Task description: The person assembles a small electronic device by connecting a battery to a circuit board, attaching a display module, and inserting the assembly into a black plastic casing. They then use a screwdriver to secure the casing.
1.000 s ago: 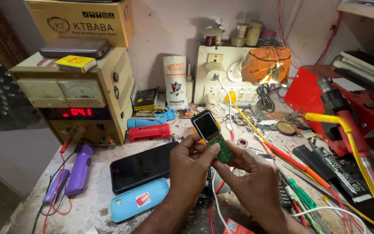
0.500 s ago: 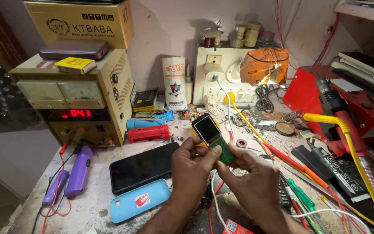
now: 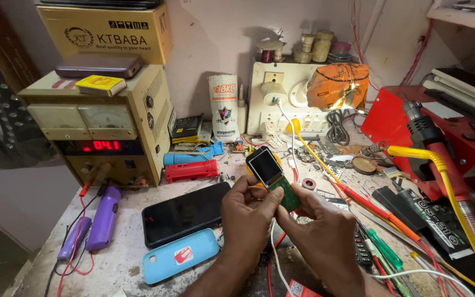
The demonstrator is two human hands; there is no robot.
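Both my hands hold a small green circuit board (image 3: 287,193) with a dark little screen (image 3: 265,165) at its upper end, raised over the workbench. My left hand (image 3: 248,214) pinches the board's left side with thumb and fingers. My right hand (image 3: 322,231) grips its lower right edge. A black phone (image 3: 185,212) lies face up just left of my left hand, and a light blue phone cover (image 3: 180,256) lies in front of it.
A beige bench power supply (image 3: 103,126) with a red digit display stands at the left, purple probes (image 3: 103,217) before it. Red and blue cylinders (image 3: 191,165) lie mid-bench. A white socket board (image 3: 287,102), a red hot-air station (image 3: 446,137), screwdrivers (image 3: 380,247) and wires crowd the right.
The board has shifted very slightly in my hands; both hands keep their grip and stay in the same place.
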